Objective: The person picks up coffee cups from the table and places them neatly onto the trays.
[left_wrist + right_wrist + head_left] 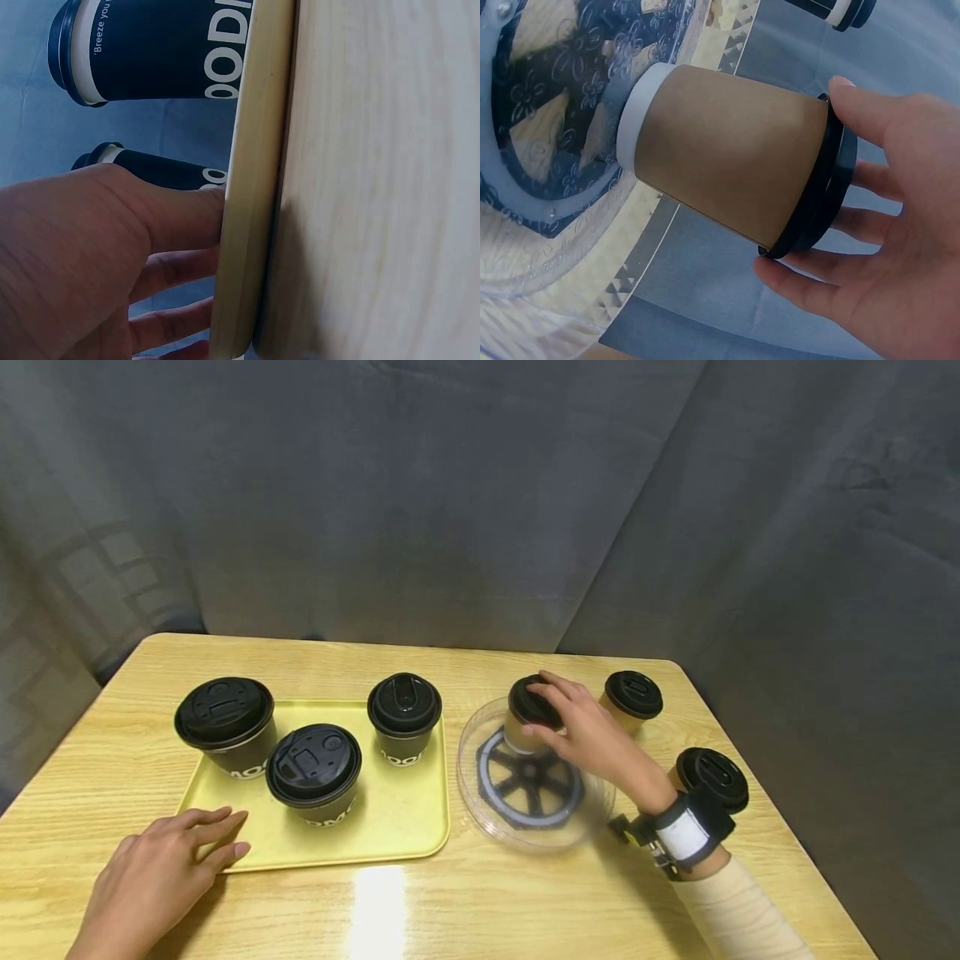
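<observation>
My right hand (592, 731) grips the black lid (821, 195) of a brown paper coffee cup (731, 157), thumb on one side and fingers on the other. The cup is over the back part of a clear round turntable (472, 806) with a dark spoked base; whether its bottom touches is hard to tell. My left hand (161, 868) rests at the front left corner of a yellow tray (397, 835), thumb and fingers against its edge. On that tray stand a large black cup (315, 772), another large black cup (228, 727) and a smaller black cup (405, 714).
Two more brown cups with black lids, a back one (632, 700) and a front one (712, 777), stand right of the turntable. The right forearm passes close to the front one. A grey curtain (420, 510) hangs behind the wooden table (300, 910).
</observation>
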{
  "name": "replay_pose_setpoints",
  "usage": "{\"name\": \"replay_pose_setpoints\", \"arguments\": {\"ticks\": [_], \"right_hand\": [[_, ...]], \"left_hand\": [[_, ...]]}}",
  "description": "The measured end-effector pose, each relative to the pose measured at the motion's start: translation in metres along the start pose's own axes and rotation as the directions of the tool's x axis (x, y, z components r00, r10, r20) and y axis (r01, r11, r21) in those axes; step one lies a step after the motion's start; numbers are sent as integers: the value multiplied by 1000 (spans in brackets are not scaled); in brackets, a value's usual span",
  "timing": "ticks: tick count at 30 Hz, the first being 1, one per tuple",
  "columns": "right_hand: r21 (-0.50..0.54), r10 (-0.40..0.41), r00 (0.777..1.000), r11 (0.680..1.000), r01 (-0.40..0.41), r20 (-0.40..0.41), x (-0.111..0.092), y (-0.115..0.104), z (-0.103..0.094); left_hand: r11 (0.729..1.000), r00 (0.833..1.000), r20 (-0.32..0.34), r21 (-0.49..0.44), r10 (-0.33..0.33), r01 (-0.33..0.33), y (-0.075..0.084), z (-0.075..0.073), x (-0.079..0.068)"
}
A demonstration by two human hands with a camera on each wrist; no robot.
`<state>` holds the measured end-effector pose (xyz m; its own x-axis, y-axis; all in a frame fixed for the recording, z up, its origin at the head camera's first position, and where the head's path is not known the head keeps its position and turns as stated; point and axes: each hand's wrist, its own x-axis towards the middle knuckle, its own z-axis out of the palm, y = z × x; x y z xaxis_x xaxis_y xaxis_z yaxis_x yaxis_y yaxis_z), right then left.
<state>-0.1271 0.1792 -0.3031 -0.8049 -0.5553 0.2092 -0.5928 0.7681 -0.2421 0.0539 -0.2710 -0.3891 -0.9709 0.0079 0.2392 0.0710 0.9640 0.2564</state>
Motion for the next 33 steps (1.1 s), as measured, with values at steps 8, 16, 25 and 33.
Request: {"name": "replay_pose_setpoints", "arguments": {"ticks": [8, 16, 25, 33], "right_hand": [[21, 65, 998, 998, -65, 0, -5, 4, -14], [-13, 114, 990, 993, -115, -83, -11, 34, -29], [-120, 294, 956, 949, -291, 7, -13, 60, -37], [-167, 407, 904, 908, -385, 132, -12, 72, -34]], "left_hand": [[1000, 1000, -17, -11, 13, -13, -1, 3, -1], [1000, 1000, -11, -8, 8, -8, 0, 3, 0], [1000, 1000, 4, -6, 2, -2, -1, 4, 0], [1000, 1000, 20, 10, 1, -1, -2, 2, 0]]}}
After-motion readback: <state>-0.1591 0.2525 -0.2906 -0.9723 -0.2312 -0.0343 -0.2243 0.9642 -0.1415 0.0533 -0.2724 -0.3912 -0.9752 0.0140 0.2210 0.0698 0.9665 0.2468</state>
